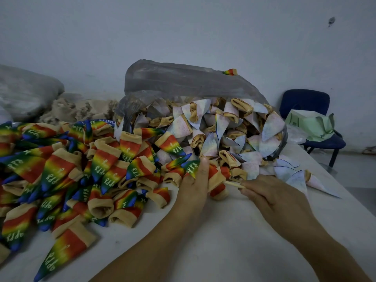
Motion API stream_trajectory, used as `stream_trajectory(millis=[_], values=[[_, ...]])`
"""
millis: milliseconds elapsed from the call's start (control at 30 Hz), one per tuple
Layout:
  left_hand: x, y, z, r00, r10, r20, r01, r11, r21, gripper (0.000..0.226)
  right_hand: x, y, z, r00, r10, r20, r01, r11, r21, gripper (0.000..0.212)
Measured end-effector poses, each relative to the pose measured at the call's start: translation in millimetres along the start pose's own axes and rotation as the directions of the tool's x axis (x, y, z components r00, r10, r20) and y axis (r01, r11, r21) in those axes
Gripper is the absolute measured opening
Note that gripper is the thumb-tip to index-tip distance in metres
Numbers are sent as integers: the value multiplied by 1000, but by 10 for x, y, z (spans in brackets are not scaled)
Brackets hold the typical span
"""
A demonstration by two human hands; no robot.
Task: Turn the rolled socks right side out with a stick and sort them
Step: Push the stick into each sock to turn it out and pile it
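Rainbow socks point(61, 169) heaped left; plastic bag point(173, 80) spilling pale socks point(270, 127) behind.

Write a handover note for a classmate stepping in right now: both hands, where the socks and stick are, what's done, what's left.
Left hand grips a rainbow sock.
Right hand pinches the stick, its tip meeting that sock.
Done: the rainbow pile on the left of the table.
Left: pale inside-out socks spilling from the plastic bag, a few loose to its right.
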State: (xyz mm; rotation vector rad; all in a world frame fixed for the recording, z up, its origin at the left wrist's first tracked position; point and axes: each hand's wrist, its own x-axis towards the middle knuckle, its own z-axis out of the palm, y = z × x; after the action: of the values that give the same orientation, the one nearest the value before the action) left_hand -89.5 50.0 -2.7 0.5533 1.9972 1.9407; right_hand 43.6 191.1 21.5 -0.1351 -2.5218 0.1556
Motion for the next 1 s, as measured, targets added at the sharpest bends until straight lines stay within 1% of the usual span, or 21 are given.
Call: stream_trajectory(millis=[67,100,133,200,267,300,367,433,467,500,533,567,600,633,700,800,867,933,1000], values=[[-17,-3,34,999,30,13,-30,1000,-3,71,22,-67,25,999,-25,-24,25,1000,-6,33],[-22,-11,63,999,49,21,-48,999,-23,67,30,-124,36,999,-21,-35,21,1000,9,31],[-29,-18,90,998,57,20,-56,997,-45,66,29,-177,54,999,12,-41,-10,999,42,29],[-23,-33,121,996,85,-7,-85,994,-67,63,-4,-285,89,986,164,10,-163,974,158,28],[-14,-40,114,991,133,-29,-135,989,-65,66,-37,-407,145,944,305,125,-329,895,300,23],[-1,-36,107,986,165,-27,-166,985,-54,67,-43,-460,197,921,357,157,-390,841,375,22],[19,-63,99,977,210,-17,-210,978,-8,70,-68,-572,315,869,447,213,-489,706,512,26],[27,-54,97,973,229,-23,-229,973,20,71,-80,-645,370,828,494,264,-549,625,555,30],[42,-70,90,970,241,-30,-240,970,28,70,-75,-647,372,822,497,279,-562,626,541,31],[53,-86,71,966,257,-31,-256,966,28,68,-59,-612,369,839,477,261,-541,683,491,30],[48,-101,55,968,251,-22,-251,968,25,64,-42,-553,359,868,446,218,-496,764,412,30],[34,-111,39,975,224,-13,-223,975,16,61,-30,-482,345,898,411,158,-440,838,322,32],[36,-142,21,981,195,2,-195,981,5,61,-19,-411,324,920,379,100,-392,888,241,34],[29,-162,8,984,174,28,-174,985,-13,64,-16,-348,301,931,359,66,-365,912,187,36],[27,-178,-7,987,150,63,-146,987,-63,62,-37,-231,265,933,358,48,-361,922,141,36],[82,-170,-33,991,122,55,-115,986,-122,59,-62,-84,237,920,387,62,-392,912,121,34],[100,-158,-42,990,127,58,-118,984,-132,58,-61,-66,229,906,415,78,-422,900,114,31],[82,-145,-21,984,167,66,-162,983,-87,59,-49,-109,244,884,456,106,-467,869,162,29],[53,-120,27,975,214,56,-210,976,-65,61,-31,-170,291,840,522,152,-542,791,283,28]])
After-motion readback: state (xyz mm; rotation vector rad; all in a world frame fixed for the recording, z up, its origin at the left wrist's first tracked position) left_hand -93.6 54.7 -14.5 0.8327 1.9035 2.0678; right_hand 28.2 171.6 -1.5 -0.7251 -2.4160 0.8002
